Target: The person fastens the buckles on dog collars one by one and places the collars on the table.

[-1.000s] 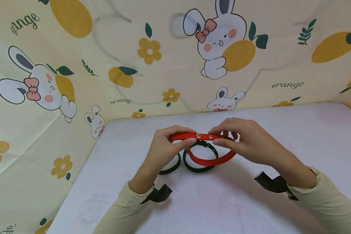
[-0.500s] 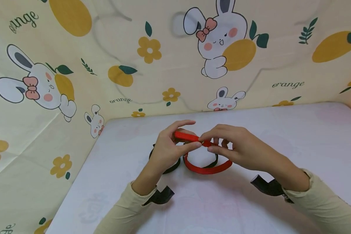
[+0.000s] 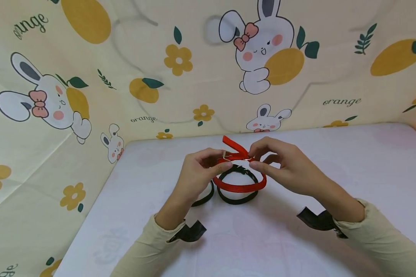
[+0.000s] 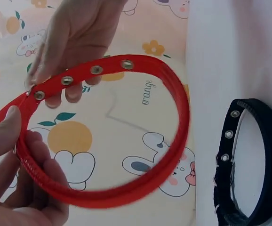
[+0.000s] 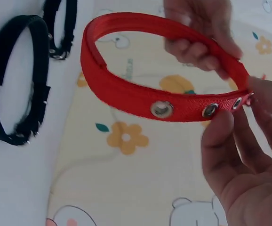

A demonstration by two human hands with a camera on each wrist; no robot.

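Observation:
A red collar [image 3: 240, 188] with metal-ringed eyelets is held up as a closed loop above the table. My left hand [image 3: 201, 173] pinches it by the metal buckle [image 3: 226, 154], thumb on the near side. On the other side of the loop, my right hand [image 3: 287, 165] pinches the band close to a thin metal ring. The strap's loose tail [image 3: 233, 143] sticks up between the hands, pointing back and left. Several eyelets run along the red band [image 4: 96, 70] in the left wrist view. Just behind the loop's lower part, a black collar [image 3: 237, 201] stands on the table.
A second black collar [image 3: 204, 200] stands to the left, partly hidden by my left hand. The white tabletop [image 3: 249, 242] meets a cloth wall [image 3: 180, 96] printed with rabbits and oranges at the back and left. Black strips [image 3: 190, 232] hang at both wrists.
The band was stretched between both hands, then the right fingers came in against the left ones. Now the hands are apart again, the loop is raised and the strap's tail stands up.

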